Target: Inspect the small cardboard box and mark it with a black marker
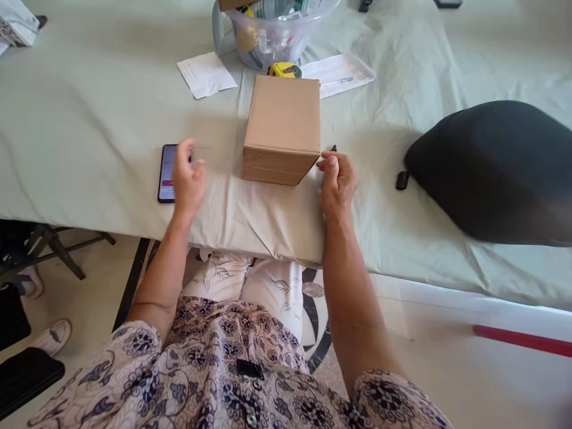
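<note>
A closed brown cardboard box (283, 116) sits on the cloth-covered table in front of me. My right hand (338, 182) is by its near right corner, fingers loosely curled and the fingertips at or very close to the edge; contact is hard to confirm. Just beyond that hand a small black object (333, 148) pokes out, mostly hidden. My left hand (190, 179) is raised, slightly blurred, with thumb and fingers apart and nothing between them. It partly covers a phone (167, 173) with a lit screen. A gap separates this hand from the box.
Behind the box are a yellow tape measure (285, 70), a filled clear plastic basket (286, 42), a white paper (207, 75) and a white envelope-like sheet (344, 68) with a pen. A large black rounded object (496, 173) lies right. The tablecloth's front edge (268, 253) runs before me.
</note>
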`<state>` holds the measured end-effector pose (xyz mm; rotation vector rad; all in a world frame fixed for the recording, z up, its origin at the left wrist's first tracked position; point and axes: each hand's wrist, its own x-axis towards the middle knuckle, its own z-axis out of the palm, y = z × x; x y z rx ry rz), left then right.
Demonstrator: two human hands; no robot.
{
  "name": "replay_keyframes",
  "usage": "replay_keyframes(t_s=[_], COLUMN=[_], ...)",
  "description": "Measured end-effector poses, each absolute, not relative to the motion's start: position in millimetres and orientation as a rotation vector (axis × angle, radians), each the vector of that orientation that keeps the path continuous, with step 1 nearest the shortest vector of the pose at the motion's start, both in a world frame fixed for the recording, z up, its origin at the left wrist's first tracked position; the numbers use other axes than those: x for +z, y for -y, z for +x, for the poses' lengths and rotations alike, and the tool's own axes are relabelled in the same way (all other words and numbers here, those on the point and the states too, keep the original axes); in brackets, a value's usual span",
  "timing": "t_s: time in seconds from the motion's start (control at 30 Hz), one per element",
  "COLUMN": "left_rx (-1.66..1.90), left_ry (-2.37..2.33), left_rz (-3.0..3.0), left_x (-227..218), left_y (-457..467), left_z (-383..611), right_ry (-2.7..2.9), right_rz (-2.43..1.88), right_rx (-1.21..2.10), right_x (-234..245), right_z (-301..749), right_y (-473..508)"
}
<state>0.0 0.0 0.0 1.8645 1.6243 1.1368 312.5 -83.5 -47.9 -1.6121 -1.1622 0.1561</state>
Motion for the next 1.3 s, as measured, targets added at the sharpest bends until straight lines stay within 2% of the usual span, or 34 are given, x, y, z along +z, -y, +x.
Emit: replay_keyframes(t_s=[0.13,0.23,0.37,0.63,0.9,1.3], left_rx=[0.555,0.362,0.519,0.944,0.971,1.161], left_ry=[-1.432,-1.496,-1.486,-1.284,-1.224,-1.145], left_rz=[2.089,2.198,2.141,2.009,1.937,1.81], left_x=[8.1,10.8,-4.4,-47.3,-49.8,-52.6], left_y=[4.3,7.1,8.2,-2.4,-6.2,-18.4], left_z=[56.2,84.8,103.8,110.8,104.5,90.0], right_ry=[1.408,1.538,1.589,1.384,1.278,1.167], right_rz=[-1.64,-1.817,-2.016,-1.952,-1.787,-1.527], right_rx=[0.151,0.05,0.014,0.046,0.185,0.228], right_x=[-48.7,-55.7,-65.8,-69.6,-77.9,-58.3], right_z=[310.0,310.4,306.4,292.1,298.2,291.6], right_y=[86.9,84.8,80.1,74.1,71.2,75.1])
